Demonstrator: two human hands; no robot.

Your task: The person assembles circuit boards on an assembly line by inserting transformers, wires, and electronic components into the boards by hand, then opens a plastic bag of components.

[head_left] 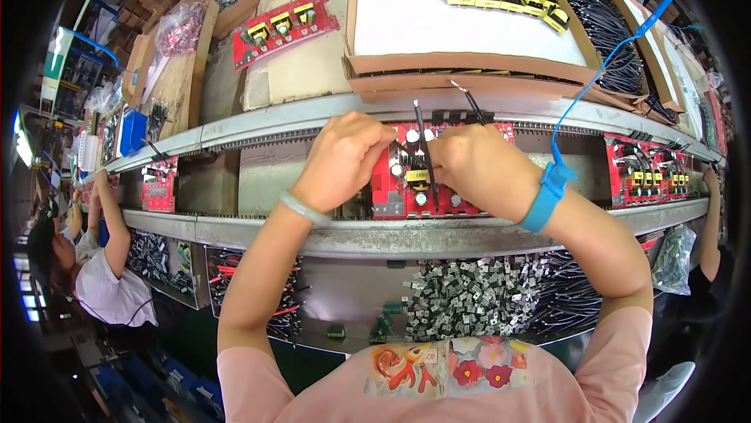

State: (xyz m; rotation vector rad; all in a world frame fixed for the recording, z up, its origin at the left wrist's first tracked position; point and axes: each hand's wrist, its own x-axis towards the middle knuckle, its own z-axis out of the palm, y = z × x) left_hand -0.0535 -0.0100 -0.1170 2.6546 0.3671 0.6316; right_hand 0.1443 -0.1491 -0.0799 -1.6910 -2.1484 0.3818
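A red circuit board (391, 196) lies in the rail track in front of me, carrying white-topped capacitors and a yellow-and-black transformer (418, 181). My left hand (346, 159) is pinched closed over the board's left side; what its fingertips hold, if anything, is too small to make out. Over the board's right half, my right hand (479, 166) is closed around a black wire (425, 145), which slants up past the capacitors with a bare tip. Another black wire (472, 102) sticks up behind that hand; its lower end is hidden. A blue wrist strap (544, 204) circles my right wrist.
Metal rails (344, 237) edge the track. More red boards (645, 173) sit to the right and left. Beyond stands a cardboard tray (469, 40) of transformers. Small black components (477, 298) and wires (575, 294) fill nearer bins. A blue cord (598, 75) runs from my strap. Co-workers' arms (116, 224) reach in at both sides.
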